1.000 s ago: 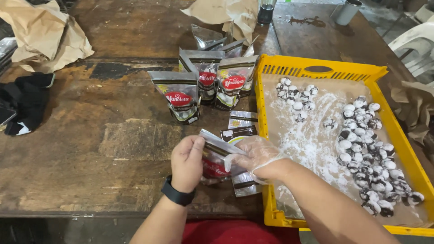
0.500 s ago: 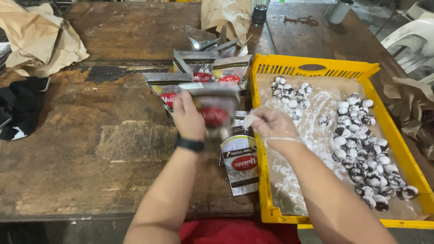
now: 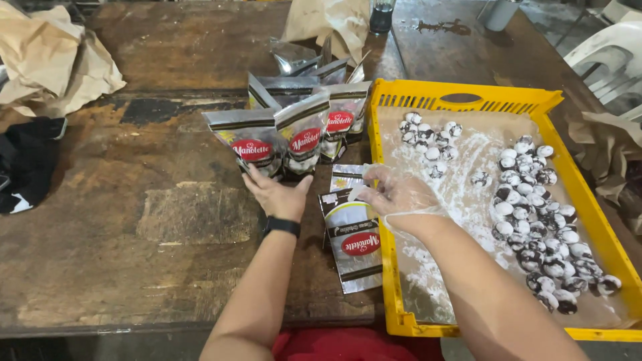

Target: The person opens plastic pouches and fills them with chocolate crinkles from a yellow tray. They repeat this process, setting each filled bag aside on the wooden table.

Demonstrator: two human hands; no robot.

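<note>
Bright, even overhead light, soft shadows, glare on foil pouches (image 3: 302,134), wide-angle bending at edges.

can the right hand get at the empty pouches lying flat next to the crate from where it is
Probably yes: the gloved right hand hovers open just above the flat pouches, nothing lies between them, and the left hand is off at the standing pouches.

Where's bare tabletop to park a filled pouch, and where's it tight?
Free: the worn wood left of the left hand, between the black cloth and the standing pouches; also the far boards behind them. Crowded: the strip between pouches and yellow crate, where flat pouches and the right hand sit.
</note>
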